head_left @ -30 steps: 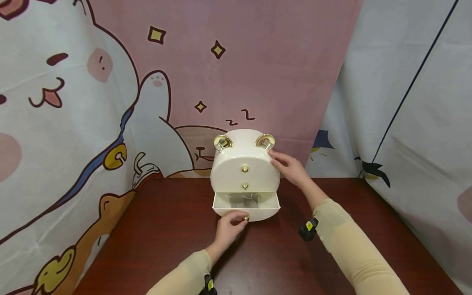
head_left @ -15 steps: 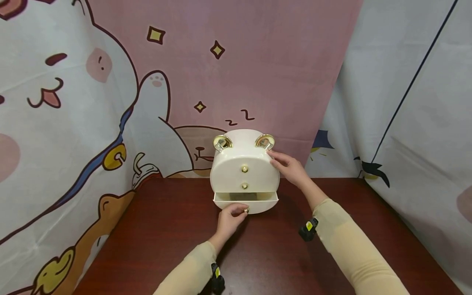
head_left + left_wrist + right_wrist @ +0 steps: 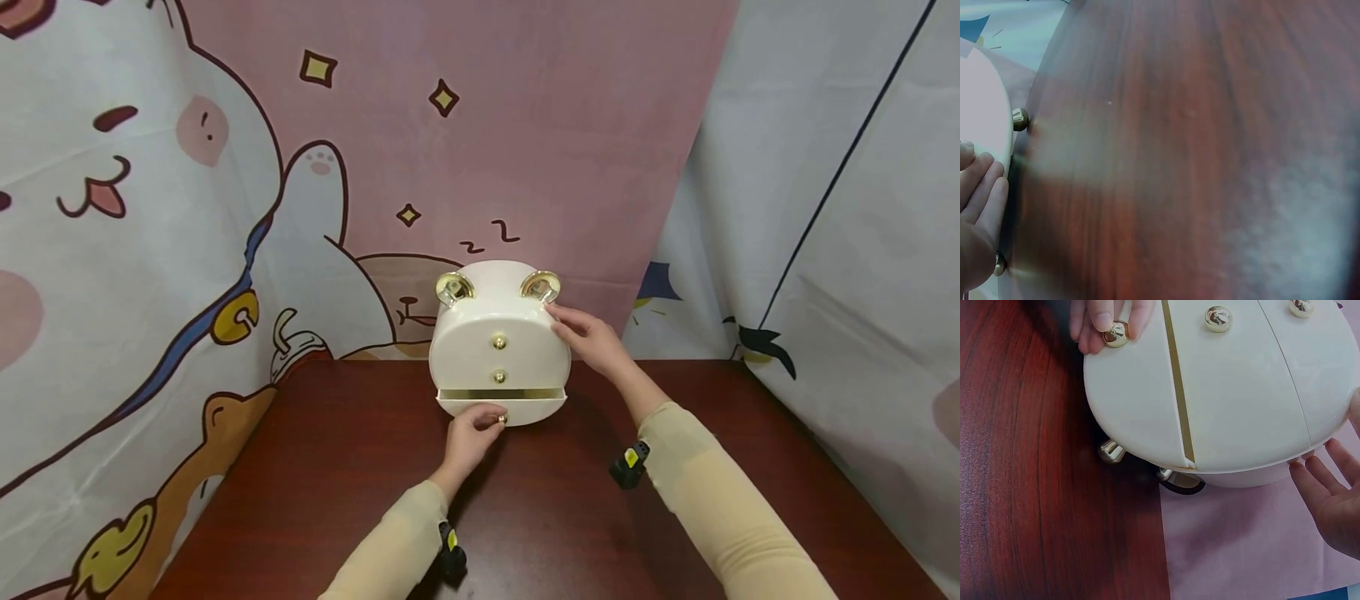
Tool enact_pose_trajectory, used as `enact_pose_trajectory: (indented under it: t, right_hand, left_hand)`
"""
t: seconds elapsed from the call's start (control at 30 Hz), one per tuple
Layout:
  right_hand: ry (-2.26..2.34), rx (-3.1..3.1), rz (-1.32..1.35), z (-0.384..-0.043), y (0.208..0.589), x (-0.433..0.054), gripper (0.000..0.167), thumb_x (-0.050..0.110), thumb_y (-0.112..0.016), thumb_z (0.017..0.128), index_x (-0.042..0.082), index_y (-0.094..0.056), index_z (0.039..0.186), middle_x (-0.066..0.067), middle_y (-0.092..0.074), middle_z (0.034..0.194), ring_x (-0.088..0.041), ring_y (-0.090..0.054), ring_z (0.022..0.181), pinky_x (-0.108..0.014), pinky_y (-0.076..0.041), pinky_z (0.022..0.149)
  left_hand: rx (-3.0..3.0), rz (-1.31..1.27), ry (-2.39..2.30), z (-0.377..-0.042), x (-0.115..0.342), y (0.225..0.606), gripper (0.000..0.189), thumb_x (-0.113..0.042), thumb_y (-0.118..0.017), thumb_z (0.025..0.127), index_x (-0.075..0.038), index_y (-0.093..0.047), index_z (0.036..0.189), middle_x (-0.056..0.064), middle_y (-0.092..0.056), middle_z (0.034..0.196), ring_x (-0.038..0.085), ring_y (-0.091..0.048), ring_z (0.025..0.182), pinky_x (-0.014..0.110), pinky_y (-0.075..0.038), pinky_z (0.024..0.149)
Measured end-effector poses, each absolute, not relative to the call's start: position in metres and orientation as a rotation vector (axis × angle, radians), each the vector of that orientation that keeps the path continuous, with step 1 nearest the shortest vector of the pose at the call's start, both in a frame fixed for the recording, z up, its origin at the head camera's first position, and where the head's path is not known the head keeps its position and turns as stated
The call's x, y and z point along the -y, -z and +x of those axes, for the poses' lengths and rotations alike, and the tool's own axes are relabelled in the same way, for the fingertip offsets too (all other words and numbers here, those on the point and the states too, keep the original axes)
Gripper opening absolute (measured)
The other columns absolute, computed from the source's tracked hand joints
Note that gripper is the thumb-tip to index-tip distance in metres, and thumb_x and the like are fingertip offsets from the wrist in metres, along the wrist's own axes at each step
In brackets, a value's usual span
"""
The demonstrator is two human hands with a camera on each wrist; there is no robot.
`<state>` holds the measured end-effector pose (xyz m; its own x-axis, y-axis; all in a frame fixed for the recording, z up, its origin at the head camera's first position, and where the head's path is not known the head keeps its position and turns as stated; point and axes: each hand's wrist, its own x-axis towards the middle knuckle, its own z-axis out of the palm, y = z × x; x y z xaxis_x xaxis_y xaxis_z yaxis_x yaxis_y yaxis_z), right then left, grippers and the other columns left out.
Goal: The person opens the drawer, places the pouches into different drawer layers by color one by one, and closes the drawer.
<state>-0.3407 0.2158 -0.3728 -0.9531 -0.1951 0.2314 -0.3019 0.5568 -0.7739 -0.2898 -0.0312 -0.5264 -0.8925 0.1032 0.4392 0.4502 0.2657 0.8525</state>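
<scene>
A cream drawer box [image 3: 495, 292] with rounded sides and two gold-trimmed ears [image 3: 541, 287] stands on the table, facing me. Its bottom drawer [image 3: 534, 411] is pulled slightly out, leaving a narrow gap above its front; what lies inside is hidden. My left hand [image 3: 467, 442] pinches that drawer's gold knob [image 3: 1115, 334] between thumb and fingertips. At the box's upper right side, below the ear, my right hand [image 3: 596, 343] rests with fingers extended along the side and the thumb near the front edge. In the right wrist view, those fingers [image 3: 1319, 481] touch the side wall.
Two more gold knobs [image 3: 499, 342] sit on the upper drawer fronts. Small gold feet [image 3: 1111, 452] show under the box. The dark red-brown table [image 3: 570, 517] ends behind it at a pink cartoon cloth [image 3: 570, 150]; white cloth [image 3: 840, 208] hangs at the right.
My left hand has moved forward with the knob, and the bottom drawer has slid inward from well open to a narrow gap. My right hand has kept its place on the box.
</scene>
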Motion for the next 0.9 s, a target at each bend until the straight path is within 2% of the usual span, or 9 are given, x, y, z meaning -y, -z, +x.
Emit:
enact_pose_trajectory:
  t: [0.53,0.73,0.9]
  right_hand:
    - [-1.356,2.668,0.423,-0.34,0.372,-0.215,0.05,0.042,-0.059,0.099,0.027,-0.052,0.145,-0.001,-0.044,0.152,-0.031,-0.041,0.138,-0.052,-0.041,0.105]
    - [-1.379,2.663,0.427,-0.339,0.371,-0.214,0.05,0.042,-0.06,0.099,0.027,-0.052,0.145,-0.001,-0.043,0.153,-0.031,-0.041,0.137,-0.052,-0.043,0.103]
    - [-1.394,2.658,0.432,-0.338,0.372,-0.214,0.05,0.043,-0.059,0.098,0.028,-0.052,0.145,0.0,-0.043,0.153,-0.031,-0.041,0.138,-0.052,-0.044,0.102]
  left_hand:
    - [2.26,-0.408,1.669,-0.304,0.025,0.524,0.02,0.006,-0.075,0.081,-0.004,-0.076,0.099,0.007,-0.074,0.1,0.026,-0.072,0.09,0.033,-0.056,0.081]
    - [2.241,-0.385,1.704,-0.307,0.024,0.525,0.02,0.008,-0.074,0.082,-0.002,-0.075,0.099,0.01,-0.073,0.099,0.03,-0.071,0.09,0.046,-0.056,0.082]
    - [2.285,-0.384,1.715,-0.306,0.025,0.525,0.021,0.005,-0.074,0.084,-0.004,-0.075,0.103,0.009,-0.073,0.103,0.028,-0.07,0.094,0.04,-0.056,0.083]
